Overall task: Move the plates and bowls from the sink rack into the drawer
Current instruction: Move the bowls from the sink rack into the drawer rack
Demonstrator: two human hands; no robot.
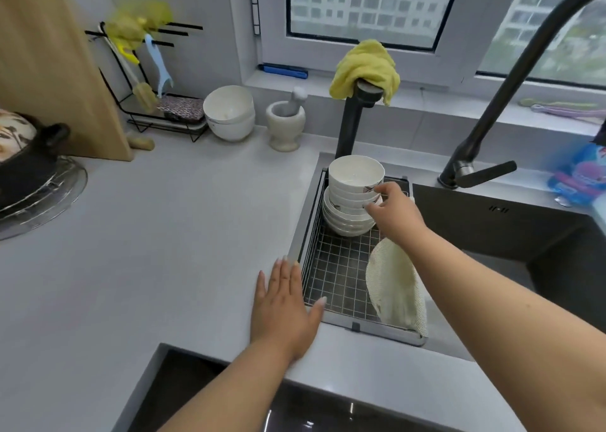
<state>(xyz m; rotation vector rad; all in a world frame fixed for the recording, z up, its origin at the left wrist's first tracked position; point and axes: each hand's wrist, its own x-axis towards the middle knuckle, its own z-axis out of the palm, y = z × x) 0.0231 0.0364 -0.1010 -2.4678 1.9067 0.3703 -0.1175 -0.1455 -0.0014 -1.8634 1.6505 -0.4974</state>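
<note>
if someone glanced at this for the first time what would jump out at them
Most likely the tall stack of white bowls at the far end of the sink rack, with the right hand reaching its side. Next, the left hand lying flat on the grey counter beside the rack's near corner. The yellow cloth draped over the short dark tap behind the bowls also stands out.

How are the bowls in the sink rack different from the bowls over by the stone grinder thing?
The bowls in the sink rack form a tall, leaning stack of many; the bowls on the counter are only about two, nested. The rack bowls show small dark patterns on their sides; the counter bowls look nearly plain. The right hand touches the rack stack, while nothing touches the counter bowls beside the mortar. Both sets are white and sit upright.
</note>
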